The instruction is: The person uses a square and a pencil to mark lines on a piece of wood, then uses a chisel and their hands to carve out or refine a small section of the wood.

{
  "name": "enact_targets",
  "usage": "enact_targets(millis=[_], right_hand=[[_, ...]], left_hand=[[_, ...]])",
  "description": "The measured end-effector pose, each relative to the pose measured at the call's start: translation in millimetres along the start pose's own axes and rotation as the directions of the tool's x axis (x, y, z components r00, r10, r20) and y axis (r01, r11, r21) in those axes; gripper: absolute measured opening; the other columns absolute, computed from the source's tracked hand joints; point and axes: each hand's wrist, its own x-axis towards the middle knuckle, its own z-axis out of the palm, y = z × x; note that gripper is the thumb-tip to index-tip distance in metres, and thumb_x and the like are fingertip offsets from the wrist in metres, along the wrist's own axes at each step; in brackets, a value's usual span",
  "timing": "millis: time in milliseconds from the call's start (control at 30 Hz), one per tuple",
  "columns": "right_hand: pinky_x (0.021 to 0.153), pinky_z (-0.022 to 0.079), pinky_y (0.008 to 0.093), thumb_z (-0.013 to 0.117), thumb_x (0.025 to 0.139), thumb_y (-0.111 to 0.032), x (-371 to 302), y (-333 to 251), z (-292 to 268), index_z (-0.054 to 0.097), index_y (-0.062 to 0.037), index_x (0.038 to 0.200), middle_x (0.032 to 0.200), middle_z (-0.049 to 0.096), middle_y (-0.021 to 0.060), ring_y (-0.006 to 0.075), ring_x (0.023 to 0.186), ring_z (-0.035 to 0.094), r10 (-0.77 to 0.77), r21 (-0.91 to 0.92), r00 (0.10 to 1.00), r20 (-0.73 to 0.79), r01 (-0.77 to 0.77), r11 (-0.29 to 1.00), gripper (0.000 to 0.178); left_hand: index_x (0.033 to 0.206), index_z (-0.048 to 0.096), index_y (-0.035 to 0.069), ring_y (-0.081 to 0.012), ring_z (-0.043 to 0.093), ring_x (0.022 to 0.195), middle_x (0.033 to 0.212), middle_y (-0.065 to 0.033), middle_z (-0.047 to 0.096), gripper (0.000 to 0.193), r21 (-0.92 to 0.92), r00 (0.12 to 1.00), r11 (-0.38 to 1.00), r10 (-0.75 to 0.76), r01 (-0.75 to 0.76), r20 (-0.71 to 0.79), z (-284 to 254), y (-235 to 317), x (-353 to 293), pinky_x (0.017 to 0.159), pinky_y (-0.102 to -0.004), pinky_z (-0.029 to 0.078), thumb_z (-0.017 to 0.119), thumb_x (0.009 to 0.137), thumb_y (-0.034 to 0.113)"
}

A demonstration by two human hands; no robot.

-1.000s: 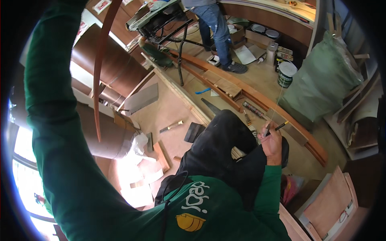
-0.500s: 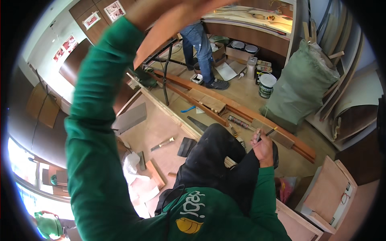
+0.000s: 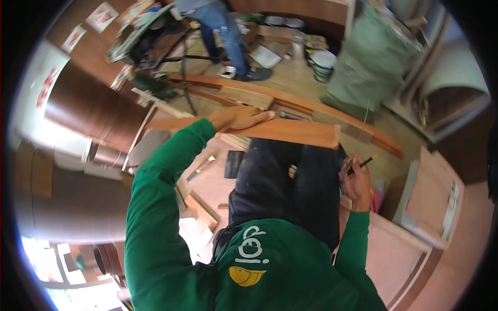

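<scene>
My left hand (image 3: 239, 118) grips a reddish-brown wooden board (image 3: 306, 132) from above, its thumb lying along the upper edge. The board stretches crosswise in front of my knees. My right hand (image 3: 359, 182) is closed around a slim dark pencil (image 3: 369, 160) with a yellow end that points up and to the right. This hand is just below the board's right end; I cannot tell whether it touches the wood.
Long timber pieces (image 3: 384, 142) lie on the floor ahead. A person in jeans (image 3: 223, 36) stands beyond, by a black-legged stand (image 3: 184, 72). A bulky green sack (image 3: 365, 62) and a paint bucket (image 3: 323, 65) are at far right. A chisel-like tool (image 3: 201, 167) lies left of my legs.
My left hand has come down from overhead with the board, which now lies across in front of my knees. My right hand, still with the pencil, is slightly further right. The view has shifted.
</scene>
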Motion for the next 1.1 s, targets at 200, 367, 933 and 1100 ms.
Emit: enact_targets(millis=[200, 367, 933, 1100], right_hand=[[0.06, 0.043, 0.0253, 0.066, 0.11, -0.04, -62, -42, -15, 0.064, -0.0049, 0.099, 0.076, 0.058, -0.0004, 0.0101, 0.064, 0.055, -0.031, -0.367, 0.986, -0.166, -0.032, 0.93, 0.036], [0.059, 0.038, 0.0245, 0.065, 0.11, -0.042, -71, -51, -6, 0.063, -0.006, 0.091, 0.073, 0.052, -0.0035, 0.0067, 0.063, 0.048, -0.053, -0.545, 0.998, -0.027, 0.03, 0.838, 0.041], [0.06, 0.038, 0.0241, 0.065, 0.11, -0.041, -86, -28, -51, 0.065, -0.0088, 0.105, 0.081, 0.054, -0.0035, 0.008, 0.065, 0.049, -0.158, -0.23, 0.872, -0.463, 0.054, 0.972, 0.033], [0.06, 0.039, 0.0243, 0.067, 0.109, -0.038, -97, -45, -50, 0.066, -0.0075, 0.105, 0.082, 0.055, -0.0033, 0.008, 0.065, 0.05, -0.158, -0.297, 0.927, -0.339, 0.054, 0.953, 0.03]], left_hand=[[0.13, 0.073, -0.004, -0.0351, 0.066, 0.122, 0.128, -0.0228, 0.074, 0.102, 0.104, 0.806, 0.919, -0.385, 0.381, 0.449, 28, 17, 26, 0.109, -0.0435, 0.046, 0.035, 0.1, 0.086], [0.11, 0.078, 0.001, -0.0283, 0.067, 0.099, 0.102, -0.0138, 0.073, 0.094, 0.03, 0.847, 0.958, -0.266, 0.284, 0.461, 55, -11, 52, 0.093, -0.0408, 0.05, 0.039, 0.1, 0.086], [0.148, 0.057, 0.007, -0.044, 0.047, 0.143, 0.147, -0.0171, 0.054, 0.07, 0.386, 0.765, 0.838, 0.524, -0.385, -0.375, 174, 72, -14, 0.119, -0.0697, 0.032, 0.081, 0.091, 0.04], [0.146, 0.06, 0.006, -0.0421, 0.058, 0.131, 0.144, -0.0177, 0.06, 0.066, 0.37, 0.779, 0.779, 0.597, -0.506, -0.192, 157, 64, 10, 0.107, -0.0547, 0.049, 0.081, 0.091, 0.035]])
